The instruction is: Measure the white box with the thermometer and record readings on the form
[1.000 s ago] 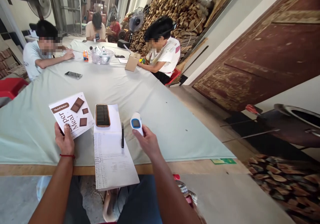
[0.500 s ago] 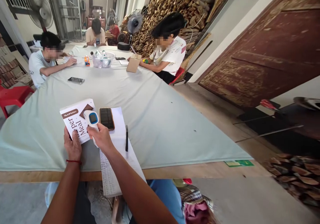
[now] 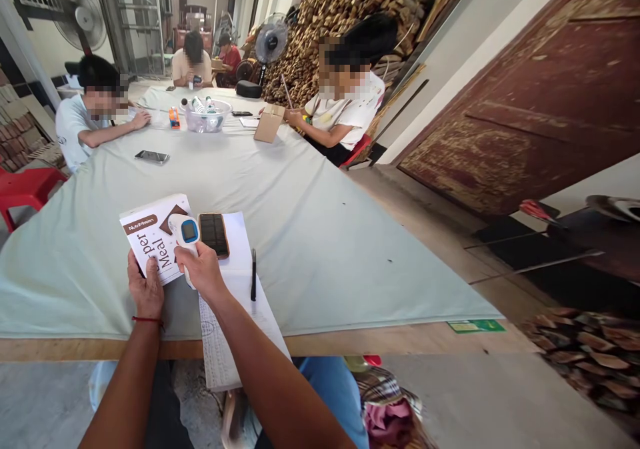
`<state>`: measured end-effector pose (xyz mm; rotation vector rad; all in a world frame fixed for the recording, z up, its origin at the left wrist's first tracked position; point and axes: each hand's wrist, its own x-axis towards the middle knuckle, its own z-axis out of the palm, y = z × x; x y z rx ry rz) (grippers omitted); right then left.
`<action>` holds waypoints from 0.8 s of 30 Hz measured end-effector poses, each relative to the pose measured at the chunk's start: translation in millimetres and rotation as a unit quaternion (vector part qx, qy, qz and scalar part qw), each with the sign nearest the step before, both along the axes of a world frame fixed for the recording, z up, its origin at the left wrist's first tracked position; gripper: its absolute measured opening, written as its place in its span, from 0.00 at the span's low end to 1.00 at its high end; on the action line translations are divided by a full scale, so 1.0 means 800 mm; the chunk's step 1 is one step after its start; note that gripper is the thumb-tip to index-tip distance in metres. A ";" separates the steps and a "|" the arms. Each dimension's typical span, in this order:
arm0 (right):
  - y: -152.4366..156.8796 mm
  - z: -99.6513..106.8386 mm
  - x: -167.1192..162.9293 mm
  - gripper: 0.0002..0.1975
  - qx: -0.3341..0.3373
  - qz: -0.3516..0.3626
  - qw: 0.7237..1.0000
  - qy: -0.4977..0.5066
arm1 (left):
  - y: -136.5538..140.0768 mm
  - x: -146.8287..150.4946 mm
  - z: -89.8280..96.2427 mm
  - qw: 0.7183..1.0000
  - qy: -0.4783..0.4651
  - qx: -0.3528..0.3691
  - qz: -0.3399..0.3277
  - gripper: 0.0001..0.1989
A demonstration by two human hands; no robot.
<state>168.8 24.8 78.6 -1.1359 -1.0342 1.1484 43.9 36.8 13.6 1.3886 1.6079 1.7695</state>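
My left hand [image 3: 146, 285] grips the lower edge of a white and brown printed box [image 3: 150, 235], thumb on its front, tilted above the cloth. In my right hand [image 3: 203, 269] is a white infrared thermometer [image 3: 186, 230] with a blue-rimmed screen. It is held over the right side of the box; whether they touch I cannot tell. Just right of it, a phone [image 3: 214, 235] in an orange-edged case lies on a paper pad [image 3: 235, 329] with handwriting on its lower sheet. A black pen [image 3: 253, 275] rests on the pad, which overhangs the table edge.
The table [image 3: 320, 262] has a pale green cloth. Farther off lie another phone [image 3: 152, 157], a clear plastic basin [image 3: 205, 121] of bottles and a cardboard box [image 3: 269, 123]. One person [image 3: 345, 109] sits at the right, another [image 3: 83, 125] at the left, others at the far end.
The thermometer has shifted slightly right with my right hand. The box stays in my left hand. The person at the right has lifted their head and moved their hands.
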 end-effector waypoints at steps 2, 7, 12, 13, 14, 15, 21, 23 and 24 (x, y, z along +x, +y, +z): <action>0.000 0.001 0.000 0.13 -0.006 -0.004 1.000 -0.006 | 0.000 0.000 0.000 1.000 0.007 0.005 0.005 0.28; -0.002 0.004 -0.001 0.12 -0.011 -0.002 1.000 -0.003 | -0.001 0.002 0.001 1.000 -0.002 0.016 -0.007 0.28; -0.004 0.009 -0.003 0.12 -0.026 0.003 0.999 0.029 | 0.000 0.005 -0.002 0.999 -0.044 0.031 -0.003 0.33; -0.004 0.010 -0.003 0.12 -0.028 0.003 0.999 0.032 | 0.000 0.005 -0.002 0.998 -0.052 0.038 -0.004 0.35; -0.004 0.010 -0.003 0.12 -0.028 0.003 0.999 0.035 | 0.001 0.006 -0.003 0.997 -0.058 0.044 -0.006 0.37; -0.004 0.010 -0.003 0.12 -0.029 0.004 0.999 0.036 | 0.001 0.006 -0.003 0.997 -0.061 0.048 -0.008 0.37; -0.003 0.007 0.000 0.12 -0.034 0.011 0.999 0.033 | 0.001 0.008 -0.001 0.996 -0.067 0.051 -0.010 0.37; -0.004 0.008 0.001 0.12 -0.034 0.019 0.999 0.028 | 0.001 0.008 -0.001 0.996 -0.067 0.054 -0.011 0.38; -0.006 0.009 0.001 0.12 -0.035 0.024 0.999 0.026 | 0.000 0.008 -0.001 0.996 -0.066 0.057 -0.012 0.39</action>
